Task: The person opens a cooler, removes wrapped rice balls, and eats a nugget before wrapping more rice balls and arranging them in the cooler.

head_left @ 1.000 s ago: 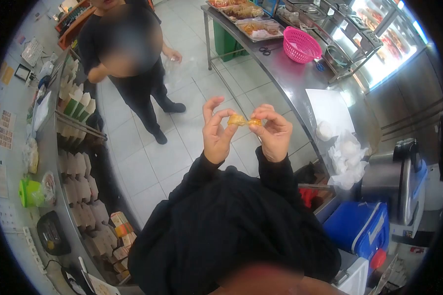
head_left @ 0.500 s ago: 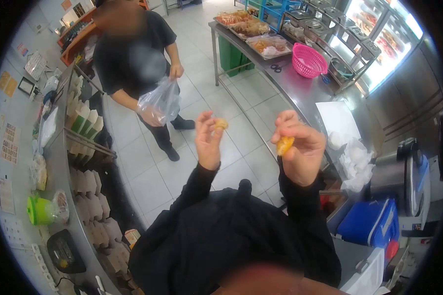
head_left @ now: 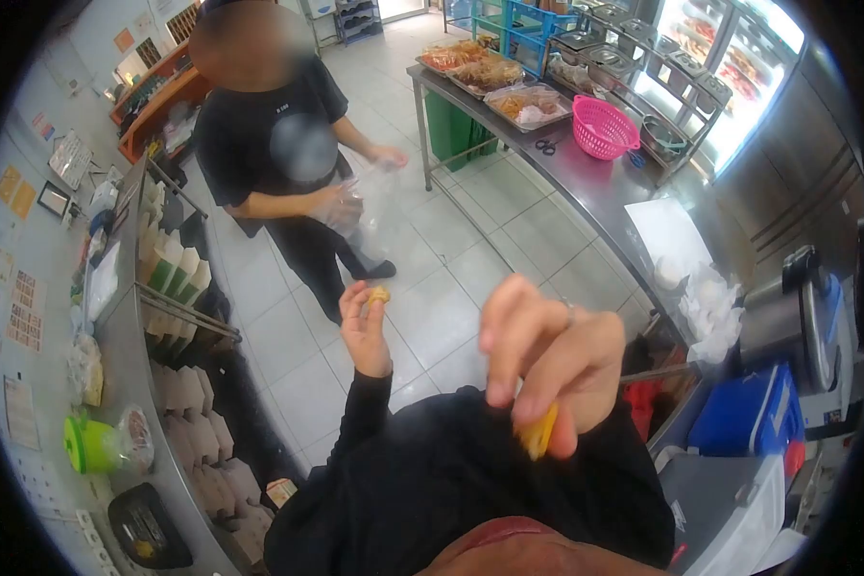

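Note:
My left hand (head_left: 363,331) is raised at arm's length, pinching a small pale yellow piece of food (head_left: 380,295) between thumb and fingers. Much closer to the camera, my right hand (head_left: 557,355) grips an orange-yellow piece of food (head_left: 539,432) by its upper end, in front of my dark top. A ring shows on one finger of that hand. The exact kind of either piece cannot be made out. Beyond my left hand stands a co-worker (head_left: 274,144) in dark clothes, holding a clear plastic bag (head_left: 379,206) in both hands.
A steel table (head_left: 566,173) on the right carries food trays (head_left: 528,104), scissors (head_left: 545,147), a pink basket (head_left: 605,128) and crumpled white plastic (head_left: 710,307). Near me on the right is a blue cooler box (head_left: 744,408). The left counter (head_left: 130,278) has folded cartons (head_left: 197,413) on shelves below.
My right hand has come down and nearer my face with its piece of food. My left hand has moved left and lower. The co-worker has shifted the bag to the right.

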### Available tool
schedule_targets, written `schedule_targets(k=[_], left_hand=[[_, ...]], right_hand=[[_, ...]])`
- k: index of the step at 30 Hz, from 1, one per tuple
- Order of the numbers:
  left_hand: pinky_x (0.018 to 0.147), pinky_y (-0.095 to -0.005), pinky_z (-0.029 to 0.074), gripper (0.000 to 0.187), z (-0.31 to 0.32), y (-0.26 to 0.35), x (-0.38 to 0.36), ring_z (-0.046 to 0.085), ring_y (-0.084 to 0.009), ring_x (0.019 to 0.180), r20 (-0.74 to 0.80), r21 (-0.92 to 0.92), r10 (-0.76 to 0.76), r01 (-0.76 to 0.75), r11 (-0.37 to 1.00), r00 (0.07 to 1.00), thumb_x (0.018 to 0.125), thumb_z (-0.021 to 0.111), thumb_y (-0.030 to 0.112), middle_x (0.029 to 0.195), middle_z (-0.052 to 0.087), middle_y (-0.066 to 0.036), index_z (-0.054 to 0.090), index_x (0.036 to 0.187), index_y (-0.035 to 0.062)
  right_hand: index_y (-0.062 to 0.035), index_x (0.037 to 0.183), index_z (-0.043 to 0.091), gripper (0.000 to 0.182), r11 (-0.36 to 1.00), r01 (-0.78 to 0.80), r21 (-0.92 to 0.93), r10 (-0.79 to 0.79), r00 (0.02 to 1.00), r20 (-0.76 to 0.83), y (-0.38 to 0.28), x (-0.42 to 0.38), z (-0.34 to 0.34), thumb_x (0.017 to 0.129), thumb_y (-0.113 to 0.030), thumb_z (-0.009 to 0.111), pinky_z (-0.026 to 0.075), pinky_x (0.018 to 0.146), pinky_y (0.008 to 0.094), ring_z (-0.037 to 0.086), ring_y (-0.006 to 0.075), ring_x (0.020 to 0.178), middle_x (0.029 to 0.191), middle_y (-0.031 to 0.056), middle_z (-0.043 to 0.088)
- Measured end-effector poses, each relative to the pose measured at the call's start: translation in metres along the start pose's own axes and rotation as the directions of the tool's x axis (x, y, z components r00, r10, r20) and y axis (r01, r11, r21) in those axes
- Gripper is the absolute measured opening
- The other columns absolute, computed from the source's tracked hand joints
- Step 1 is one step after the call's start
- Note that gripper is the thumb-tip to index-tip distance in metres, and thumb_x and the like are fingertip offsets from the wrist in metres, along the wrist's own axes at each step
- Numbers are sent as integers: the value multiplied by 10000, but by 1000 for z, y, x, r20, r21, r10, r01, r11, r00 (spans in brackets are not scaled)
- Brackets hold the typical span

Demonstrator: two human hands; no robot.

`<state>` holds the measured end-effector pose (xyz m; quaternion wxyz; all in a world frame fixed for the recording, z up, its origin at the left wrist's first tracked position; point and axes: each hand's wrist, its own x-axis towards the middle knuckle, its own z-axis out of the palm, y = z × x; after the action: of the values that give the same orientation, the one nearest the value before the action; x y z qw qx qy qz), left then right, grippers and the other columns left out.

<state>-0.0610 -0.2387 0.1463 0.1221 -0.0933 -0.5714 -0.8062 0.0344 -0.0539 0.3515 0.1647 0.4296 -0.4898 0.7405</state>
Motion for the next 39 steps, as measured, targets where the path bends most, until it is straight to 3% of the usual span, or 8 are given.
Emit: schedule_targets(k=[4, 9, 13, 16, 22, 29, 35, 39], left_hand=[[795, -210, 407, 181, -23, -8, -6, 516, -86, 911, -69, 24, -50, 52, 998, 996, 873, 562, 92, 1198, 448, -42, 582, 1015, -18], [769, -209, 408, 201, -23, -14, -15, 515, -76, 907, -103, 74, -157, 165, 984, 982, 872, 574, 116, 1203, 455, -34, 586, 1029, -10], [725, -195, 391, 262, -6, -25, -19, 516, -58, 905, 70, 191, -101, 86, 978, 992, 880, 570, 167, 1151, 509, -12, 563, 1096, 18], [719, -192, 385, 278, 15, -32, -27, 515, -54, 902, 185, 160, -173, 144, 976, 967, 883, 565, 180, 1130, 526, -6, 553, 1114, 25], [716, -190, 374, 316, 68, -65, -46, 513, -47, 898, 368, 169, -352, 311, 935, 861, 892, 549, 206, 1068, 568, 9, 524, 1161, 42], [721, -209, 384, 307, 155, -81, -91, 520, -58, 936, 656, 161, -334, 306, 938, 677, 883, 556, 196, 1065, 577, 3, 538, 1151, 47], [699, -215, 391, 287, 204, -90, -136, 525, -76, 920, 749, 134, -245, 222, 966, 615, 880, 563, 172, 1086, 574, -23, 550, 1131, 35], [713, -228, 382, 285, 225, -118, -136, 520, -82, 933, 800, 129, -315, 367, 921, 510, 885, 553, 182, 1096, 572, -19, 549, 1136, 47]], right_hand=[[-57, 817, 684, 288, 971, -40, 234, 35, 999, 26, 6, 0, 27, 723, -325, 729, 339, 743, 294, 456, 214, 871, 811, 75, 603], [-43, 837, 687, 263, 949, -94, 302, 83, 995, 50, -8, -8, 42, 737, -284, 721, 344, 741, 287, 459, 204, 837, 810, 76, 606], [-30, 861, 684, 278, 963, -60, 263, 77, 996, -54, -31, -24, 44, 723, -266, 734, 336, 760, 303, 466, 196, 811, 814, 81, 610], [-7, 929, 667, 348, 982, -26, 188, 59, 983, -173, -60, -50, 44, 677, -223, 771, 274, 855, 395, 470, 203, 828, 876, 87, 601], [-72, 831, 583, 258, 993, 112, 39, -84, 897, -434, -111, -102, 71, 660, -86, 776, 265, 898, 413, 461, 189, 825, 874, 108, 607], [-85, 755, 584, 231, 939, 183, -292, -303, 843, -444, -150, -136, 87, 641, -61, 783, 281, 808, 355, 443, 209, 826, 894, 114, 627], [-48, 742, 657, 166, 831, 168, -530, -425, 807, -410, -176, -147, 91, 739, -194, 735, 328, 741, 304, 481, 222, 829, 820, 124, 655], [-60, 744, 665, 174, 680, 134, -721, -491, 813, -313, -205, -161, 91, 796, -226, 671, 336, 740, 308, 476, 236, 800, 805, 104, 634]])
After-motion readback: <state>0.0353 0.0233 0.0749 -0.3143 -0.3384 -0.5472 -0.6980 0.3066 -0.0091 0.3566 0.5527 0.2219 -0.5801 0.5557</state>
